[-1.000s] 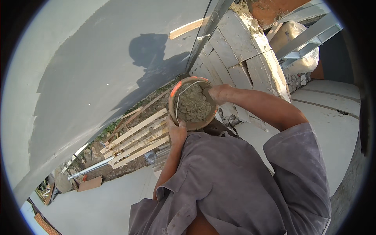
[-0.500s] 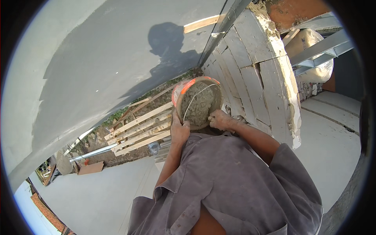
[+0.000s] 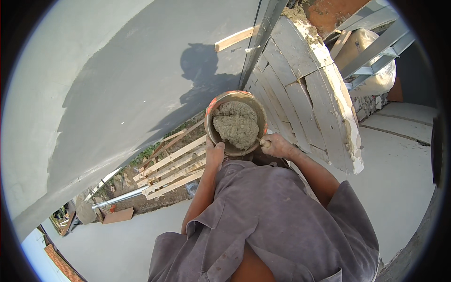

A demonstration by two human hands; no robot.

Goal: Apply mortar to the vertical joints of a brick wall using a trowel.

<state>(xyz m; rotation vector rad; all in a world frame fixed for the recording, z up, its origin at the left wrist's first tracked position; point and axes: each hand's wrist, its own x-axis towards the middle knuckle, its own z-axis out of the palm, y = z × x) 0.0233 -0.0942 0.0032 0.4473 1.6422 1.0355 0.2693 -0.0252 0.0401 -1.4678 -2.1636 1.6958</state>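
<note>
In front of my chest is a round bucket (image 3: 259, 105) with an orange-marked rim, its mouth turned toward me. A lumpy grey mass of wet mortar (image 3: 237, 124) lies inside it. My left hand (image 3: 215, 154) grips the bucket's near left edge, thumb over the rim and the other fingers mostly hidden. My right hand (image 3: 278, 145) is closed at the near right edge against the bucket. A pale rounded end shows at its fingers; whether it is the thumb or a handle end is unclear. Mortar smears both hands.
A grey plastered wall (image 3: 127, 70) rises on the left, with my shadow on it. Beside the bucket stands a pale block wall (image 3: 291, 89) with a rough broken edge. Wooden slats (image 3: 171, 164) lie at lower left. Metal framing (image 3: 376, 56) and a filled sack (image 3: 383, 77) are upper right.
The bucket has turned so its mouth faces me more and more of the mortar shows. Its wire handle no longer crosses the opening. My right hand has shifted slightly right.
</note>
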